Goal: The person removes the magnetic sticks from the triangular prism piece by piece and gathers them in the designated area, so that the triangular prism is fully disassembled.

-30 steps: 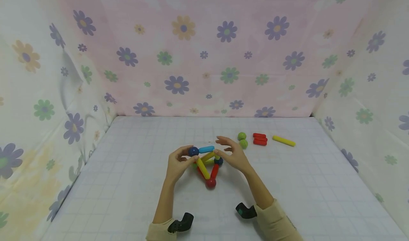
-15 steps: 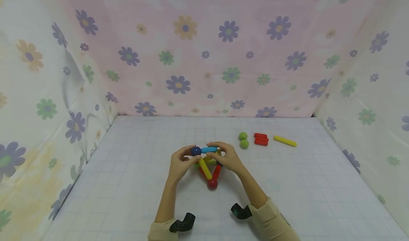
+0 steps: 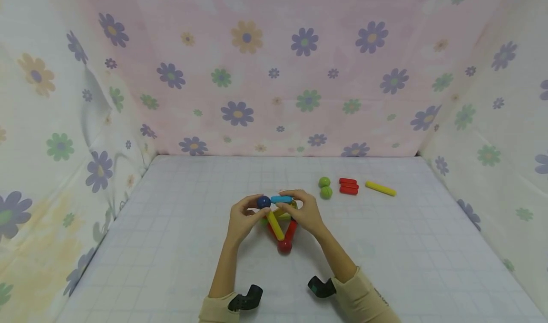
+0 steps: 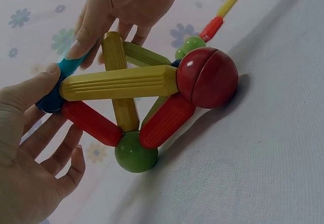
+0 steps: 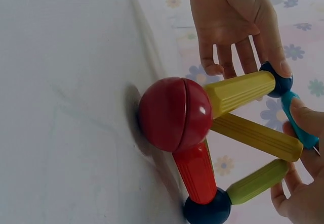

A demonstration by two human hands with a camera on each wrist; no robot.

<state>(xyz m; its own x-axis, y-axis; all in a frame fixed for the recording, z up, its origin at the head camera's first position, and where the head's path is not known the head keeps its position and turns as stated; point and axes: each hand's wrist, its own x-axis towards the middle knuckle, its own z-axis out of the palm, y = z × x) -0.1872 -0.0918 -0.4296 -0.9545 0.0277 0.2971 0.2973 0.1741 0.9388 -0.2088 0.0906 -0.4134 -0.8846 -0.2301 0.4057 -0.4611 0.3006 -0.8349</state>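
Observation:
My left hand [image 3: 246, 218] pinches a dark blue ball [image 3: 263, 201] at the top of a frame of magnetic building sticks and balls. Between thumb and fingers of my right hand [image 3: 307, 213] is a light blue stick [image 3: 281, 199], its left end right at that ball. A yellow stick [image 3: 275, 226] slopes from the blue ball down to a red ball [image 3: 284, 246] at the near corner. Lower corners also have a green ball [image 4: 135, 152] and a second dark blue ball [image 5: 207, 207]. Red sticks [image 4: 168, 120] and a yellow-green stick [image 5: 258, 181] run along the base.
Two light green balls [image 3: 325, 191], several short red sticks [image 3: 348, 186] and a long yellow stick [image 3: 380, 188] lie on the white table cover [image 3: 171, 247], behind and right of my hands. Flowered cloth [image 3: 278, 90] walls the back and sides.
My right hand has moved left from the frame's right corner and now grips the light blue stick, which lies more level. My left hand stays on the dark blue ball.

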